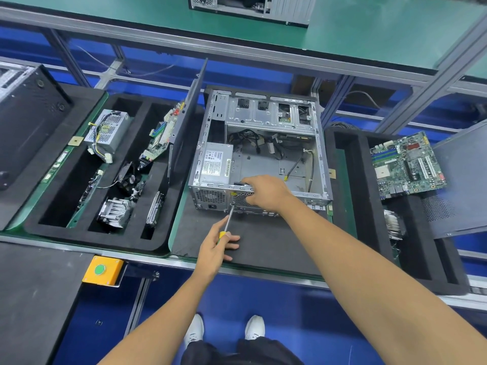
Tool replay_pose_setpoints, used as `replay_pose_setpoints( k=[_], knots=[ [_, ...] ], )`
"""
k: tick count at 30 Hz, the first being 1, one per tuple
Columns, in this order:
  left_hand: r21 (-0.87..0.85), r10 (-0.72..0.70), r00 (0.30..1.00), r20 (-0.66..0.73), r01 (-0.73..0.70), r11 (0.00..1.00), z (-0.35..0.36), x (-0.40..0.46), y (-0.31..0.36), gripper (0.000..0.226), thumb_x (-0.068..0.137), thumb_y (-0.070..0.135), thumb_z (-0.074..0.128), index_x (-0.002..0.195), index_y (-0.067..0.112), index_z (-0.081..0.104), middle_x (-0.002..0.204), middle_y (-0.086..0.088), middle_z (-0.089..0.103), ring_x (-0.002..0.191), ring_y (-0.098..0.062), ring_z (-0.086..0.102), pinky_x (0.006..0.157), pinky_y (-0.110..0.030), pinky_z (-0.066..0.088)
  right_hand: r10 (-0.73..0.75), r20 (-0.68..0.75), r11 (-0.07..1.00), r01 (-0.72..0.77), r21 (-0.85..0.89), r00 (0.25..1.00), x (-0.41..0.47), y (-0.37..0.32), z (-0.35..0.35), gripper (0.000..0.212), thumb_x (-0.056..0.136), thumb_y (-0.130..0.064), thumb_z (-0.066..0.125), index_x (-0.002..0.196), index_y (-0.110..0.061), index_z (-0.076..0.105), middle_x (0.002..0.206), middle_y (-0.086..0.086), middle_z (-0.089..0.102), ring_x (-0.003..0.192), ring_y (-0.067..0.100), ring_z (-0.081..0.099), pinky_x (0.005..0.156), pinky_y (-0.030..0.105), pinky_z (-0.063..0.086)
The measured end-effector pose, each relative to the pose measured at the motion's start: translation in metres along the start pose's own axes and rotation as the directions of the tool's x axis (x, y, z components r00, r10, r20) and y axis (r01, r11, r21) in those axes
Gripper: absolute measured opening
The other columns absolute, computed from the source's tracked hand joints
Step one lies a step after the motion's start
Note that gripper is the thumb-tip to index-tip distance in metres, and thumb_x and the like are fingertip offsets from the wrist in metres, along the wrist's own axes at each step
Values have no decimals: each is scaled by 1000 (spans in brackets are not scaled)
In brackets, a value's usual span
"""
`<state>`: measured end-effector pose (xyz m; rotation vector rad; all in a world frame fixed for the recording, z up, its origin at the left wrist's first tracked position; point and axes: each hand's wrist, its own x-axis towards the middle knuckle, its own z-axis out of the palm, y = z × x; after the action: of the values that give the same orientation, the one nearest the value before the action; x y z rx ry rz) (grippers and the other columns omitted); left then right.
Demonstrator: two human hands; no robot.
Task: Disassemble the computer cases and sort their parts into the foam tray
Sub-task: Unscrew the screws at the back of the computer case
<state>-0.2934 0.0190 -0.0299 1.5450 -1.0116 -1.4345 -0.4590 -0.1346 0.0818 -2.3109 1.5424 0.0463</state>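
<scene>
An open grey computer case [320,143] lies on a black mat in the middle, with its power supply [214,164] still inside at the near left. My left hand [217,246] grips a yellow-handled screwdriver [228,221] whose tip meets the case's rear panel beside the fan grille. My right hand [263,192] curls over the case's near top edge and holds it. The foam tray [158,243] to the left holds a power supply [109,130], a motherboard [163,135], a heatsink [114,213], a fan and a drive.
A second foam tray [350,180] on the right carries a motherboard [407,164] and a side panel [461,180]. A black case [26,119] stands far left. A yellow box with a green button [102,270] sits at the bench edge. A removed side panel [188,106] leans beside the open case.
</scene>
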Motion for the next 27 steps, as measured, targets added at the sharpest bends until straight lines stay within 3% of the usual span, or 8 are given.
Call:
replay_pose_setpoints(
  k=[11,27],
  knots=[
    [-58,-30,999,-24,29,998,0,3,0,43,108,27,46,134,60,50,105,0,78,93,-22,76,58,-28,53,5,-7,1000,-5,-2,1000,1,1,1,55,87,-33,65,142,-32,54,122,-1,70,113,26,61,72,29,35],
    [-10,0,1000,0,0,1000,-1,2,-2,43,106,27,48,138,56,48,105,3,78,92,-18,76,56,-24,53,6,-1,1000,-6,-7,1000,2,1,2,55,87,-32,66,141,-32,55,115,-1,71,110,25,63,70,30,34]
  ],
)
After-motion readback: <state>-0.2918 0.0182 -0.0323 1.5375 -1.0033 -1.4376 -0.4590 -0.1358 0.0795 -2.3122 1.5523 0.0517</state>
